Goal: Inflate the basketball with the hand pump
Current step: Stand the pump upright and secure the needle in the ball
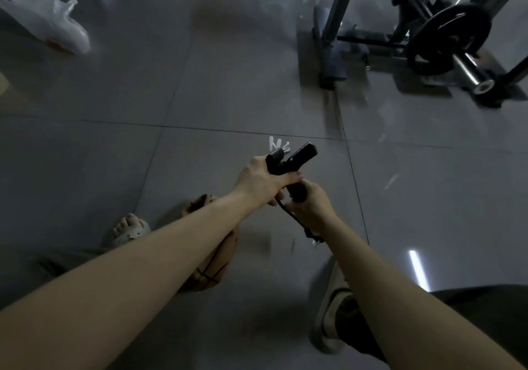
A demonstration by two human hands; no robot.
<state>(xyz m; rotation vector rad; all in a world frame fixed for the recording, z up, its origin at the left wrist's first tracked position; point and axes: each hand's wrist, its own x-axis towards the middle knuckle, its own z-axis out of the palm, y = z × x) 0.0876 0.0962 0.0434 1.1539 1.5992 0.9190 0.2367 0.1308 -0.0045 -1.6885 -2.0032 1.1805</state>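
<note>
Black pump (303, 152) clasped in left hand (260, 181) and right hand (312, 207); basketball (218, 259) on floor (114, 155).

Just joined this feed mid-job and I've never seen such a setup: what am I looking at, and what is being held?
No machine here: one camera on a person's head looks down at their own bare arms. The left hand and right hand both grip a black hand pump; its thin black hose hangs beside the right wrist. The brown basketball lies on the grey tiled floor, partly hidden by the left forearm. Farther off are a white plastic bag and a black weight plate on a steel bar.
</note>
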